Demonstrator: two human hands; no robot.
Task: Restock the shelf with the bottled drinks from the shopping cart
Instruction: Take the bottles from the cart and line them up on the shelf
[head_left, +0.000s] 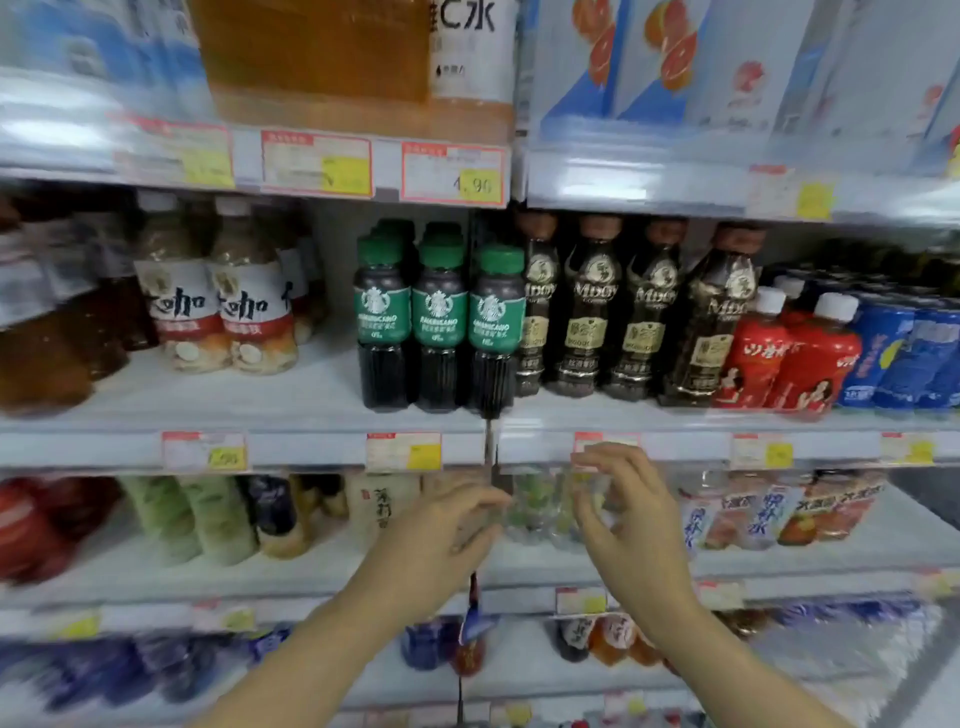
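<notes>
Both hands are up at the third shelf in the head cam, the only view here, and it's pretty motion-blurred. Left hand has its fingers fairly straight, tips at the left side of the clear bottles with green bits on the label. Right hand is arched like a claw just right of them, but honestly I can't tell if it's pinching a bottle or just hovering in front.

Those clear bottles stand at the left end of the right-hand bay, a bit back from the shelf's front edge, right next to the upright that splits the two bays. That upright sits just beside the left fingertips. Overhead is the front rail of the shelf above, and the right fingertips overlap a price tag on it.

Around them, same shelf:
- pink-label bottles to the right
- pale green bottles off in the left bay

On the shelf above:
- green-cap Americano bottles at the right end of the left bay
- dark coffee bottles next to them
- red bottles with white caps
- blue packs toward the right end

More bottles on the shelf below, too blurry to read.
</notes>
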